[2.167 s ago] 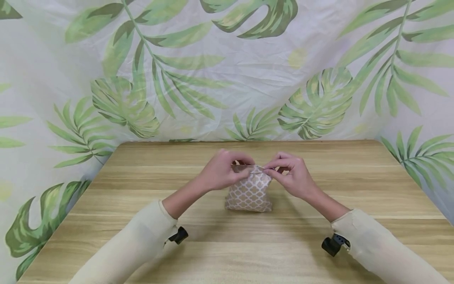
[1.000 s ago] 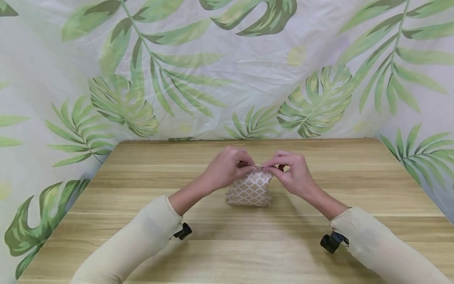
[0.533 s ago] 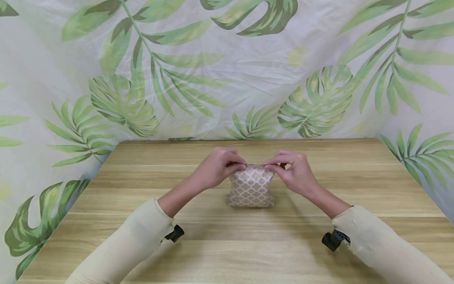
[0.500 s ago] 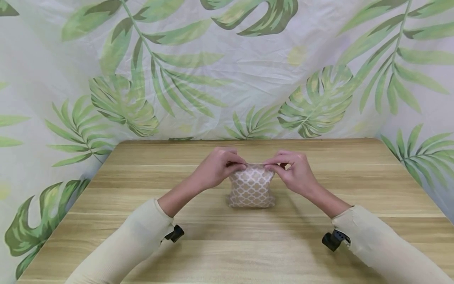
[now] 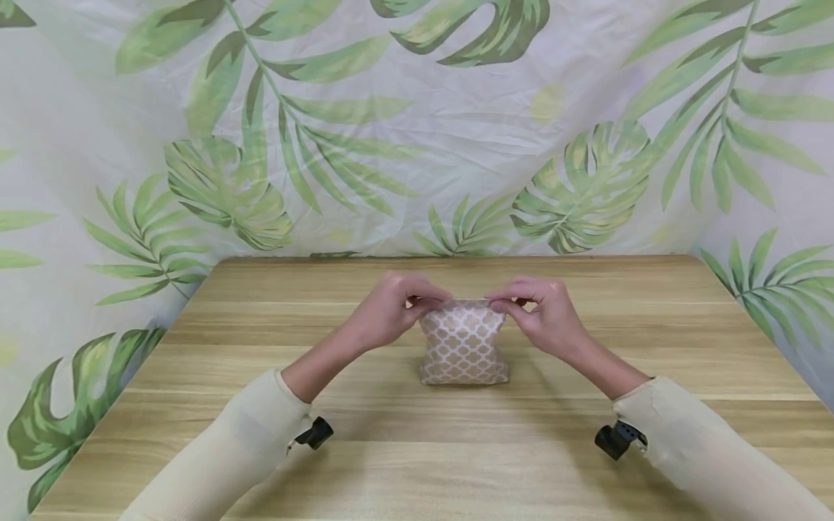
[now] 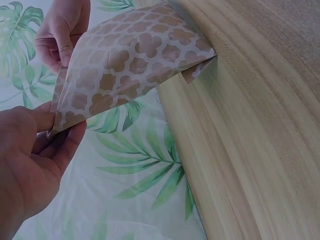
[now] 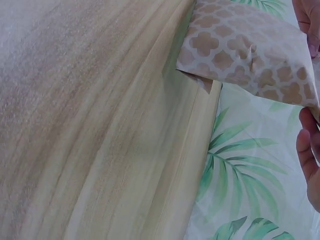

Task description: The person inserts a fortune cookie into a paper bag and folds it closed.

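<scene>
A small brown paper bag [image 5: 464,347] with a white lattice print stands upright on the table, its base flat and its top edge stretched straight. My left hand [image 5: 394,310] pinches the top edge at the left corner between thumb and fingers. At the right corner, my right hand [image 5: 539,315] pinches the same edge. In the left wrist view, the bag [image 6: 125,65] bulges below the pinched edge, and the left thumb and fingers [image 6: 47,122] lie on either side of its corner. The right wrist view shows the bag [image 7: 240,45] with a folded flap at its bottom corner.
The wood-grain table [image 5: 456,463] reaches back to a white cloth [image 5: 469,137] printed with green leaves, hanging behind it. A black wrist camera [image 5: 316,433] sits under the left sleeve, another camera [image 5: 617,440] under the right one.
My left hand was close to the right hand a second ago; it has slid left along the bag's top edge to the corner. The top is now spread wide. The right hand has barely moved.
</scene>
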`<act>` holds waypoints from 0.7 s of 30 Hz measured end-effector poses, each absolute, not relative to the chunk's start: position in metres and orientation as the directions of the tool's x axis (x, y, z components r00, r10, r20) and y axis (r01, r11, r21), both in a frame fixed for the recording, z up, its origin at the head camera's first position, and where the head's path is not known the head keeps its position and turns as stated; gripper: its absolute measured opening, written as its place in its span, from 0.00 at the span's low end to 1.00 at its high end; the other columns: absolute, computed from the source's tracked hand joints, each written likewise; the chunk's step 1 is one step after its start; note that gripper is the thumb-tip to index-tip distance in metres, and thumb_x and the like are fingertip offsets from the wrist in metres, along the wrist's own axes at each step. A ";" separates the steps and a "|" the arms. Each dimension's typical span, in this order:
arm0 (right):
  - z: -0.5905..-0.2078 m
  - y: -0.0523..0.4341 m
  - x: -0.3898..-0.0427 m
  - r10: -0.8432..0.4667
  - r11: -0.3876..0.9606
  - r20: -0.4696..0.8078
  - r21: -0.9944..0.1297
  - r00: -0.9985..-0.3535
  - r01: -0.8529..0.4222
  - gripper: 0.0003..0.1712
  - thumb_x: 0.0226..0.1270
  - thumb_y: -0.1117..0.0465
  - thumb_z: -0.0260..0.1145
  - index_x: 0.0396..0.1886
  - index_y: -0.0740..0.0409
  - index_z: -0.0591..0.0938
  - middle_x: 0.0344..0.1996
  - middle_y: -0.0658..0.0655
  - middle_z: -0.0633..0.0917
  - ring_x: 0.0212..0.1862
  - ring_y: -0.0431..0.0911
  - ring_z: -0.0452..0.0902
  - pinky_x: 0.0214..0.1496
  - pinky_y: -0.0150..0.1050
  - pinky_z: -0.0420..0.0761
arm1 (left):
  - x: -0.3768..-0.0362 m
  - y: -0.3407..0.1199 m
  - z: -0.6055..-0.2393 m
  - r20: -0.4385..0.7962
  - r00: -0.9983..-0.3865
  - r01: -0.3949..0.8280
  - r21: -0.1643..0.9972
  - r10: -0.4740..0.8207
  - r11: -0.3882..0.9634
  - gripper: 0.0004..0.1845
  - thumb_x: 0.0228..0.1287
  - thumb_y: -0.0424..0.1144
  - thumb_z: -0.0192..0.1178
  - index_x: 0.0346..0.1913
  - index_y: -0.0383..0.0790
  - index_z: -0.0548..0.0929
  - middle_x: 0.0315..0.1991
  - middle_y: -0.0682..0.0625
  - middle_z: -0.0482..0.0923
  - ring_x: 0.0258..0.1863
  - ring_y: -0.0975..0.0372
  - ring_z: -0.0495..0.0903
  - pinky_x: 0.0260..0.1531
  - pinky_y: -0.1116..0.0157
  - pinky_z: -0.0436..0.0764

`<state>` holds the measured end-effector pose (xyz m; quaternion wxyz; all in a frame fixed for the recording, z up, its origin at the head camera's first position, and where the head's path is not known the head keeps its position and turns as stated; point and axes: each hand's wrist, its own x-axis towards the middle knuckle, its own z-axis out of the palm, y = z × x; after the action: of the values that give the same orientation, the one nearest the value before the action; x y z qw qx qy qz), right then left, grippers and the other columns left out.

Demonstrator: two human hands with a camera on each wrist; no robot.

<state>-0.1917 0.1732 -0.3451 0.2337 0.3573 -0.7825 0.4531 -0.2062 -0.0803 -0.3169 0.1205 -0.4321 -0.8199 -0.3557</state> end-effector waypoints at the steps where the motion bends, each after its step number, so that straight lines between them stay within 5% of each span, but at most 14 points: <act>1: -0.345 0.174 -0.192 -0.350 0.336 0.688 -0.541 -0.635 -0.771 0.08 0.51 0.74 0.71 0.31 0.60 0.88 0.25 0.51 0.86 0.25 0.41 0.78 0.28 0.30 0.78 | -0.206 -0.080 -0.317 0.505 -0.596 0.796 0.477 0.624 0.373 0.10 0.55 0.22 0.64 0.38 0.38 0.88 0.32 0.50 0.85 0.30 0.67 0.80 0.30 0.72 0.79; 21: -0.343 0.181 -0.192 -0.345 0.321 0.686 -0.556 -0.641 -0.767 0.09 0.50 0.75 0.71 0.31 0.61 0.88 0.29 0.54 0.88 0.30 0.42 0.83 0.31 0.29 0.80 | -0.207 -0.088 -0.314 0.503 -0.589 0.792 0.516 0.633 0.327 0.11 0.56 0.23 0.63 0.40 0.38 0.88 0.34 0.49 0.85 0.31 0.66 0.81 0.30 0.71 0.80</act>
<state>-0.1915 0.1806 -0.3431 0.2289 0.3565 -0.7799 0.4608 -0.2068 -0.0882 -0.3144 0.1054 -0.4407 -0.8078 -0.3770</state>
